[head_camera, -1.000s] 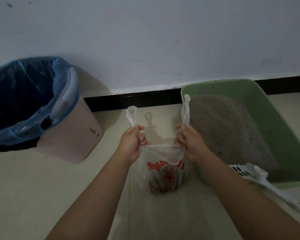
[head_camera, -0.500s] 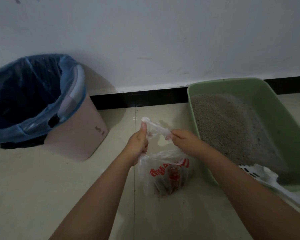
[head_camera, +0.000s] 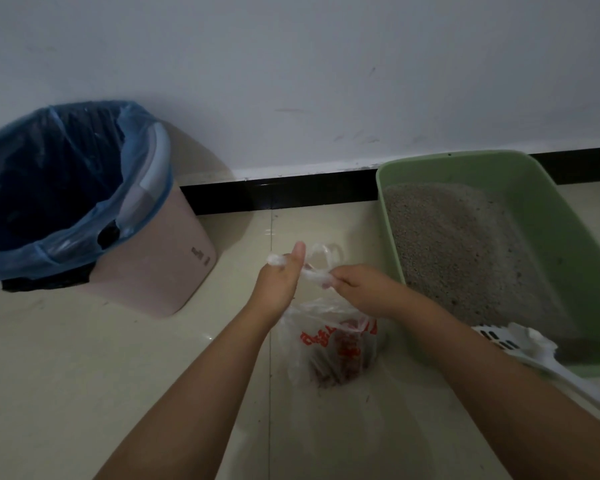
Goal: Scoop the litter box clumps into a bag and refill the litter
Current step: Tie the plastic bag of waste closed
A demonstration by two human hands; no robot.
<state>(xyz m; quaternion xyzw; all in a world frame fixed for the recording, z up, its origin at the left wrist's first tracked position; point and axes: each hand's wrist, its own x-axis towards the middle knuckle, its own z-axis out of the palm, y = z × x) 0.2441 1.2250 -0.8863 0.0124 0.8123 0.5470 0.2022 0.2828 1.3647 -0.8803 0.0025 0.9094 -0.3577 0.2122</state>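
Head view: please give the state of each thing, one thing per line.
plastic bag: on the floor, handles being tied, dark contents inside.
left hand: grips one bag handle.
right hand: pinches the other handle.
litter box: holds grey litter, heaped toward the wall.
scoop: lies on the box's near rim.
trash bin: open, lined with a blue bag.

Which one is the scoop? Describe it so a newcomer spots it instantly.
Find the green litter box by the wall on the right. At its near corner, a white plastic scoop lies across the rim, slotted head over the grey litter, handle trailing onto the floor. It is the only white, slotted tool there.
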